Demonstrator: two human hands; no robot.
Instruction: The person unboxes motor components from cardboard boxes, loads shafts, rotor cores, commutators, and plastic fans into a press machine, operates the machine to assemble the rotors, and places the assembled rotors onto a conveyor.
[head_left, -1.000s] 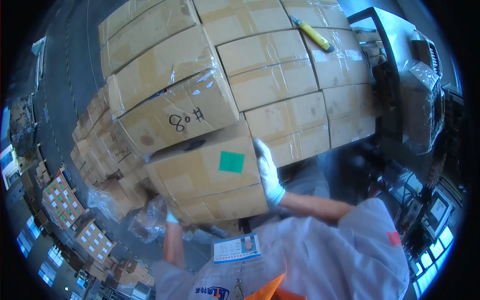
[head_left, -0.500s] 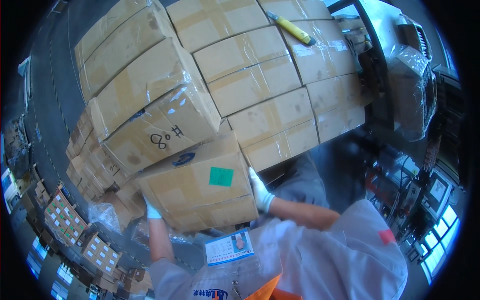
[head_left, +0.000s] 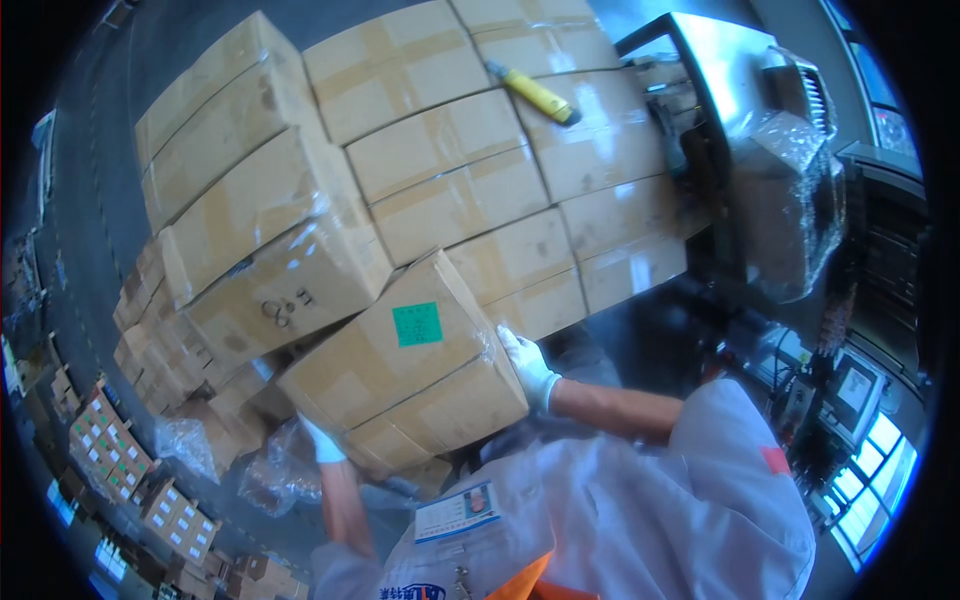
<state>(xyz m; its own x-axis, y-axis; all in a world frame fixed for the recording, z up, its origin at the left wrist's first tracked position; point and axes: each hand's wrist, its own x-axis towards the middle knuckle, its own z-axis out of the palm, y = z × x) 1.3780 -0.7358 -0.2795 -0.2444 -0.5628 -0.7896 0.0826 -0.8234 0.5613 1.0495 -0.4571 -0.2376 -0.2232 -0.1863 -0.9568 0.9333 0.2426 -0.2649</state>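
Between my two white-gloved hands is a brown cardboard box (head_left: 400, 375) with a green label (head_left: 417, 324) on it, tilted up on its right side. My left hand (head_left: 324, 440) grips its lower left edge, the fingers partly hidden by the box. On the right edge, my right hand (head_left: 528, 368) presses with its fingers along the side. The box's far edge overlaps the front of a stack of taped cartons (head_left: 450, 190). Just beyond it on the left is a carton with black handwriting (head_left: 280, 290).
A yellow utility knife (head_left: 537, 94) lies on top of the stack. To the right stand a dark metal frame (head_left: 700, 130) and a bundle in clear film (head_left: 790, 200). More cartons (head_left: 165, 345) and crumpled plastic film (head_left: 285, 470) are lower left; pallets of boxes (head_left: 110, 430) stand farther off.
The held box has tilted, its right side rising and its label shifting left and up. Both hands stay on it. The stack has shifted left in view as my head moved.
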